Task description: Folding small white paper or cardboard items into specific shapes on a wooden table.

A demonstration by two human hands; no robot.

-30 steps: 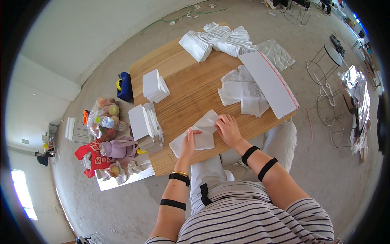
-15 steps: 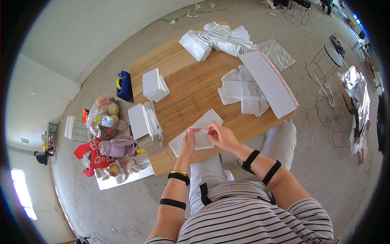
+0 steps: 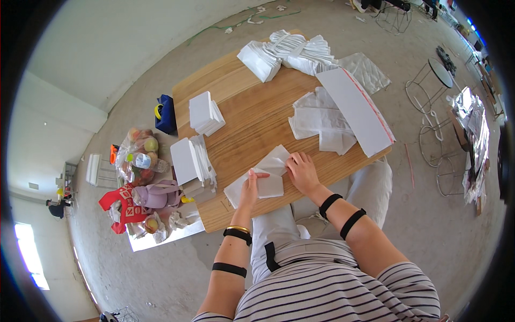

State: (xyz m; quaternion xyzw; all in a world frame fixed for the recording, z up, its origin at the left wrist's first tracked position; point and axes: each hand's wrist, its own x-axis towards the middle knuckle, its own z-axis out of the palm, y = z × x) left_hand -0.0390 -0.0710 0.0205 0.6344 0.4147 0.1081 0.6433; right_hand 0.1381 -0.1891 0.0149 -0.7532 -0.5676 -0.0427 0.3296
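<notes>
In front of me at the near table edge lies a thin white folded sheet (image 3: pixel 270 186), translucent in parts, with an overlapping panel. My left hand (image 3: pixel 249 189) grips it at the left part, one finger stretched across it to the right. At its upper right corner is my right hand (image 3: pixel 303 173), palm down, fingers bent and slightly apart on the sheet's edge and the wood. Whether the fingertips pinch anything underneath is hidden. Left of the sheet stands a stack of white cards or flat boxes (image 3: pixel 185 161), with a smaller stack (image 3: pixel 201 111) behind it.
Translucent white sleeves (image 3: pixel 322 121) lie on the right of the wooden table (image 3: pixel 241 115), beside a long white box (image 3: pixel 357 110). Banded white bundles (image 3: pixel 292 51) sit at the far edge. Bagged fruit (image 3: pixel 142 147) and a lilac bag (image 3: pixel 157 194) are at the left.
My right hand has moved a little right, from a pinch over the middle of the sheet to its right corner, palm down. The sheet's panel now lies flatter. My left hand stays in place.
</notes>
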